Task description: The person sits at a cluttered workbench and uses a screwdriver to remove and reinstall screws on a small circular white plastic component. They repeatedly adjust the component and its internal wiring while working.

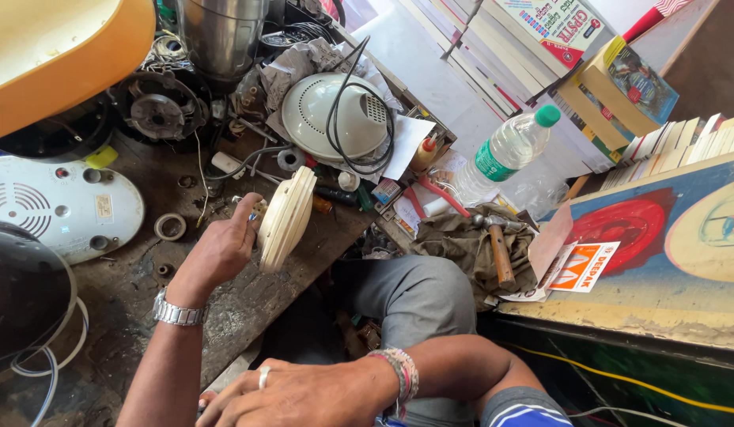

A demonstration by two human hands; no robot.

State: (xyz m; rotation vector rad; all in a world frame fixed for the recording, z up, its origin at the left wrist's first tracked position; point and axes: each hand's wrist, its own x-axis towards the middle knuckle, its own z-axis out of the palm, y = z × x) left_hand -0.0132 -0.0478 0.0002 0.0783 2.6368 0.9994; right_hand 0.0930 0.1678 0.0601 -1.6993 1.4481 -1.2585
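The cream round appliance cover [285, 219] stands on edge above the counter [248, 304], pinched at its rim in my left hand [219, 251], grip closed on it; a metal watch [177, 314] sits on that wrist. My right hand [292, 393] rests low near my knee, fingers spread flat, holding nothing, with a ring and beaded bracelet [402, 375]. Behind the cover lies a white domed housing [334, 116] with a black cable [359, 103] looped over it. A hammer [500, 251] lies on cloth to the right, near a plastic water bottle [505, 150].
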